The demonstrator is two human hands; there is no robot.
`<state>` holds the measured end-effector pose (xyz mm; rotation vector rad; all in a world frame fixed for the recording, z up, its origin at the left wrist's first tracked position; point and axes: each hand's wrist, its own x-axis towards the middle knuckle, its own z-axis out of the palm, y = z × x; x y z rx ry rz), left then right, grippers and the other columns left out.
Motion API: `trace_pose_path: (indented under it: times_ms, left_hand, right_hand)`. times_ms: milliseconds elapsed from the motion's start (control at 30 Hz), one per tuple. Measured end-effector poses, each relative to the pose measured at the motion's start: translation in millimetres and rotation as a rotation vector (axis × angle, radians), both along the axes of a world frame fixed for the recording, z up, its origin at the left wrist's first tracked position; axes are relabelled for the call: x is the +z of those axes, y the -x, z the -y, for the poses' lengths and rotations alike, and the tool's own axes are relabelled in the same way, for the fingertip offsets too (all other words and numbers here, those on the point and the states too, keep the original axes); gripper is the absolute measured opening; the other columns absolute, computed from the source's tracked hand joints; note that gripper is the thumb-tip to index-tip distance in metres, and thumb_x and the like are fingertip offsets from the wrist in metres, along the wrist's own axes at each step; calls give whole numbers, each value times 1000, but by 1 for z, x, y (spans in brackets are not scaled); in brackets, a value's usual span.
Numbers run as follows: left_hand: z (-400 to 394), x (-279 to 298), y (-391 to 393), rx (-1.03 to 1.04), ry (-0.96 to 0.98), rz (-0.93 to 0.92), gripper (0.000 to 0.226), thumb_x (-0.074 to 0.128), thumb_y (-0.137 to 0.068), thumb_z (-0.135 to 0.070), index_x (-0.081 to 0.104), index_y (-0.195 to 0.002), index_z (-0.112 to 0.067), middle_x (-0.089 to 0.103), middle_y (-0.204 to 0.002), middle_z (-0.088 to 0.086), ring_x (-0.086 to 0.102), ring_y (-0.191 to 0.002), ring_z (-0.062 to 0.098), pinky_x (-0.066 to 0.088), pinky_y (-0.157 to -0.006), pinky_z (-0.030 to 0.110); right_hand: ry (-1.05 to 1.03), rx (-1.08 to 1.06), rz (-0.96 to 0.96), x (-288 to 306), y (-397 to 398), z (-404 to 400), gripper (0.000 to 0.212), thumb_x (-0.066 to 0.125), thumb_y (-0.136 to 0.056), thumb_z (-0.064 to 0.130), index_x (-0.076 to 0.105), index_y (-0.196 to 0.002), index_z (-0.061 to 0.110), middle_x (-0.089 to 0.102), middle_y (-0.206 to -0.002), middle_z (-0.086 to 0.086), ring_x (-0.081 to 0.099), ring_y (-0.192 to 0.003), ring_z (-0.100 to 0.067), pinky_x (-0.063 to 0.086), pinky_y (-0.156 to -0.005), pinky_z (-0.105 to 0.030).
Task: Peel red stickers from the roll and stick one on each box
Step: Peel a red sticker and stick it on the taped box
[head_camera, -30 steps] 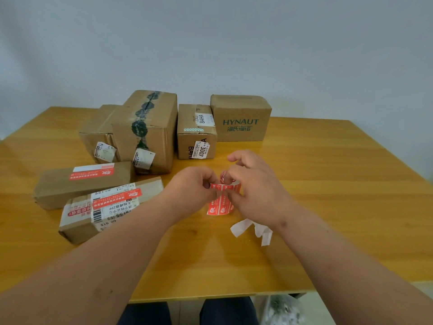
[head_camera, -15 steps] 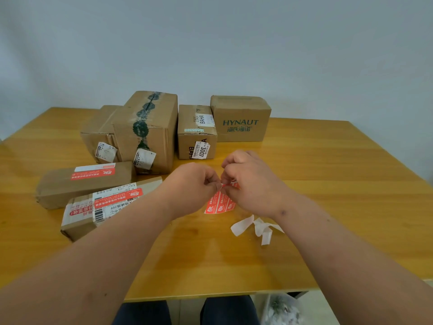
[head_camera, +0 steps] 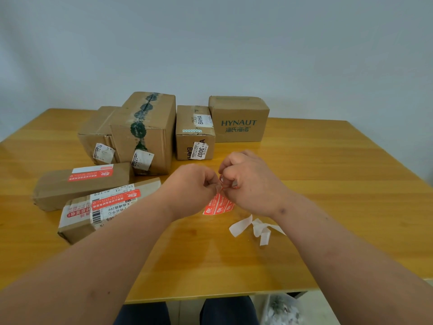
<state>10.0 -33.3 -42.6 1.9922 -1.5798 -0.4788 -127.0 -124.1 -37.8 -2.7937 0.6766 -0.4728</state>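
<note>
**Hands close in on the sticker strip**

Against half a second ago, the two hands sit a little tighter together and the red strip hangs slightly lower; the boxes have not moved.

Taking the sticker strip [head_camera: 219, 204] as landmark: to its left the left hand [head_camera: 192, 188] has its fingers [head_camera: 216, 187] curled, pinching the strip's top edge. To its right the right hand [head_camera: 251, 184] is curled too, thumb and forefinger pinching the same top edge, touching the left fingertips. The strip dangles below both pinches, its lower end at or just above the counter [head_camera: 351, 184].

Far left of the strip lie two flat boxes [head_camera: 79, 186] [head_camera: 103, 212], each with a red sticker. Behind it stand four upright boxes [head_camera: 145, 130], unstickered. Just right and nearer, white backing scraps [head_camera: 255, 227] lie loose. Farther right the counter is bare to its edge.
</note>
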Motion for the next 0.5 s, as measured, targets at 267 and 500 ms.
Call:
trace_pose_path:
  times_ms: [267, 500]
  left_hand:
    - [1, 1, -1, -4, -49, -96, 15, 61, -93, -20, 72, -84, -14, 70, -80, 5, 64, -78, 18, 51, -68, 29]
    - [1, 2, -1, 8, -46, -145, 16, 61, -92, -17, 70, -80, -12, 69, -77, 7, 61, -73, 18, 52, -68, 32]
  right_hand:
    - [10, 28, 6, -4, 0, 1, 9, 72, -70, 11, 66, -64, 15, 61, -97, 4, 46, -97, -22, 38, -85, -40]
    - [8, 46, 26, -6, -2, 1, 7, 65, -68, 11, 64, -63, 16, 62, -94, 4, 46, -91, -22, 39, -82, -41]
